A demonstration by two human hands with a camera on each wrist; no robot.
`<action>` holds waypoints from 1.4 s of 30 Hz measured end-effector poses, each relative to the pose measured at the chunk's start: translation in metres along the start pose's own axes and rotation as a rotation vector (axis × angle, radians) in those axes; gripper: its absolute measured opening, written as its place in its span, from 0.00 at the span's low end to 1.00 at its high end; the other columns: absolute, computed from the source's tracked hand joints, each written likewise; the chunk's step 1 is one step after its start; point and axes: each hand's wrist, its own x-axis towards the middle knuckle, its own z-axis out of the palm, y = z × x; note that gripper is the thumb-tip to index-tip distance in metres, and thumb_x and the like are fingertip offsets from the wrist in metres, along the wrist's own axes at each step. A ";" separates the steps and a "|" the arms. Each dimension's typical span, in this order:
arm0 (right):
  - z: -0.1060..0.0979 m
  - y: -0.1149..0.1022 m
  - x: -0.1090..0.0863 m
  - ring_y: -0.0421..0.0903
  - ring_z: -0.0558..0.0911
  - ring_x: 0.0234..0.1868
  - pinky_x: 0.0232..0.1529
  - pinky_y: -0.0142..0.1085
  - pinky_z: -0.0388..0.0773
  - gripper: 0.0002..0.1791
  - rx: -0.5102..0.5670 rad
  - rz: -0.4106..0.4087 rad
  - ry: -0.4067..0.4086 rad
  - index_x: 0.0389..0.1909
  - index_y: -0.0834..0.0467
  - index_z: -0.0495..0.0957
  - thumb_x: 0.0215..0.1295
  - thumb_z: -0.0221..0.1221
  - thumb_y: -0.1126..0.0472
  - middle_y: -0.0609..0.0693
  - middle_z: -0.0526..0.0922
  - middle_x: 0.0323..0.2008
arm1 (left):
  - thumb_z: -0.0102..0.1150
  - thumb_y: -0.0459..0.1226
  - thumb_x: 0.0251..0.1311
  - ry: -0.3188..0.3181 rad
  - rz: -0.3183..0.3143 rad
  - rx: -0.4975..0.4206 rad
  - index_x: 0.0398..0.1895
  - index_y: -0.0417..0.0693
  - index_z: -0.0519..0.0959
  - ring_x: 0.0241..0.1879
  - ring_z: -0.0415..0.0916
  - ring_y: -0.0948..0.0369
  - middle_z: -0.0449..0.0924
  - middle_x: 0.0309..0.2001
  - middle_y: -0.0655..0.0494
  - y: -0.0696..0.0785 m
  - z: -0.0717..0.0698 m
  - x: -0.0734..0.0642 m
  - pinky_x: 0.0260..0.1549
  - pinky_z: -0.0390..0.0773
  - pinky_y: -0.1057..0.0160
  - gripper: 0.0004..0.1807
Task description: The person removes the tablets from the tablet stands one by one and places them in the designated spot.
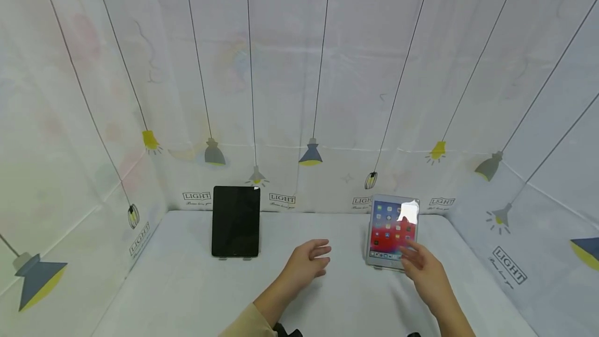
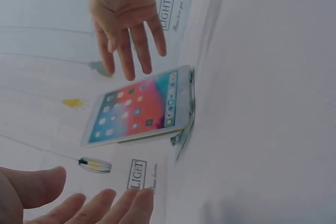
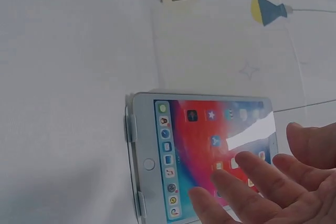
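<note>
A white tablet (image 1: 388, 222) with its home screen lit, rows of app icons on a blue and red background, leans on a stand at the right. My right hand (image 1: 425, 273) is held in front of its lower right corner, fingers spread and loosely bent, holding nothing. In the right wrist view, these fingers (image 3: 262, 182) overlap the screen. My left hand (image 1: 304, 264) hovers over the table between the two tablets, its fingers relaxed with nothing in them. A second tablet (image 1: 236, 221), black with a dark screen, stands propped up at the left.
The white table (image 1: 187, 285) is enclosed by pale curtains (image 1: 290, 66) printed with hanging lamps and the word LIGHT. Small clips of a stand (image 3: 132, 128) hold the white tablet's lower edge. Dark objects (image 1: 287, 331) show at the bottom edge.
</note>
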 end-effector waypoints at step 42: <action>-0.073 0.028 0.042 0.25 0.85 0.54 0.56 0.36 0.89 0.39 0.294 0.030 -0.046 0.86 0.58 0.51 0.85 0.55 0.51 0.56 0.73 0.78 | 0.66 0.33 0.73 -0.131 -0.108 -0.240 0.74 0.49 0.76 0.67 0.83 0.48 0.82 0.69 0.49 0.024 0.022 0.069 0.64 0.85 0.46 0.27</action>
